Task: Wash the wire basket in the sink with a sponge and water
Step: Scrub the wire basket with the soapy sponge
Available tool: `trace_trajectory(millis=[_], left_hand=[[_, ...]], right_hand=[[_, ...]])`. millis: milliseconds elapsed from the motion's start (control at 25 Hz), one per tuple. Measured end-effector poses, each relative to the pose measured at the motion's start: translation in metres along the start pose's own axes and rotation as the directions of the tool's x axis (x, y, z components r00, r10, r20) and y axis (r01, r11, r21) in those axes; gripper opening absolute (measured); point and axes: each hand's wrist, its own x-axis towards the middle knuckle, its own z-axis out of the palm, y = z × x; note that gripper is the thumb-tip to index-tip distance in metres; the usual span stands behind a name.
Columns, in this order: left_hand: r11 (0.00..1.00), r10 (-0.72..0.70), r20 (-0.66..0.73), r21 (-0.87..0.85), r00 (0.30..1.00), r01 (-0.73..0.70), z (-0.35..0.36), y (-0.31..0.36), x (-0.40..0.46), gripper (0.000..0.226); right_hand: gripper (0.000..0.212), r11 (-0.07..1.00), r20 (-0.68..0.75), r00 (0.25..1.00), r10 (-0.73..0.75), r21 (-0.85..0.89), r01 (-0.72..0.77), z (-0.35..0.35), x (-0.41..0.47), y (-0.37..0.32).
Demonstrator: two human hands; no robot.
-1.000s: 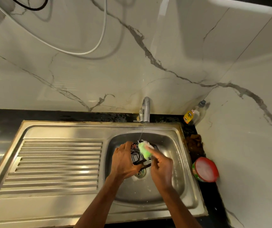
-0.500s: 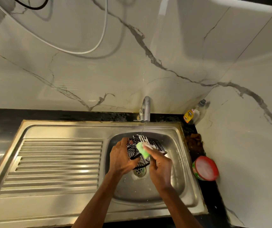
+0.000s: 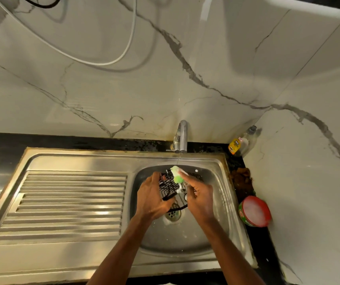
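A black wire basket (image 3: 168,187) is held over the steel sink bowl (image 3: 216,204), above the drain. My left hand (image 3: 151,199) grips the basket's left side. My right hand (image 3: 199,199) pinches a green, foamy sponge (image 3: 177,175) and holds it against the basket's upper part. A thin stream of water falls from the tap (image 3: 182,135) onto the sponge. My hands hide much of the basket.
The ribbed steel draining board (image 3: 66,204) lies left of the bowl. On the dark counter to the right stand a clear detergent bottle (image 3: 240,144) in the corner, a brown rag (image 3: 241,177) and a red-lidded tub (image 3: 254,211). Marble walls close in behind and right.
The sponge has moved up the basket toward the tap. The basket has turned in my left hand, showing less of its wire face than half a second ago.
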Motion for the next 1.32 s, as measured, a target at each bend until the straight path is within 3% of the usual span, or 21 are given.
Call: trace_trajectory(millis=[120,560,720,840,920,1080,1200,1320], left_hand=[[1.0,0.005,0.002,0.024,1.0,-0.006,0.0,0.0,0.0,0.076],[0.998,-0.005,0.023,0.069,1.0,0.004,0.006,-0.002,0.004,0.075],[0.999,-0.014,0.01,0.044,1.0,0.013,0.005,0.0,0.003,0.073],[0.998,0.022,0.015,0.065,1.0,-0.023,0.005,0.001,0.003,0.072],[0.999,0.016,-0.008,0.035,1.0,-0.016,0.003,0.001,0.0,0.07],[1.0,0.026,-0.027,-0.001,0.999,-0.026,0.002,-0.002,-0.003,0.069],[0.999,0.013,-0.058,-0.048,0.998,-0.016,-0.002,-0.001,-0.002,0.069],[0.998,0.049,-0.055,-0.037,0.997,-0.051,-0.002,0.003,-0.002,0.071]], right_hand=[[0.05,0.998,0.012,0.998,0.06,-0.033,-0.059,-0.002,-0.001,0.005],[0.055,1.0,-0.086,0.996,0.003,-0.023,-0.005,-0.006,-0.02,0.011],[0.052,0.988,-0.133,0.981,-0.141,-0.086,0.13,-0.008,-0.021,0.008],[0.053,0.998,-0.2,0.978,-0.057,-0.028,0.052,-0.005,-0.019,0.006],[0.05,0.994,-0.156,0.982,-0.107,-0.032,0.103,-0.002,-0.021,0.004],[0.06,0.994,-0.191,0.979,-0.076,-0.09,0.06,-0.008,-0.02,0.007],[0.059,0.98,-0.119,0.976,-0.18,-0.103,0.168,-0.003,-0.017,-0.001],[0.06,0.995,-0.188,0.979,-0.082,-0.066,0.071,-0.002,-0.005,-0.011]])
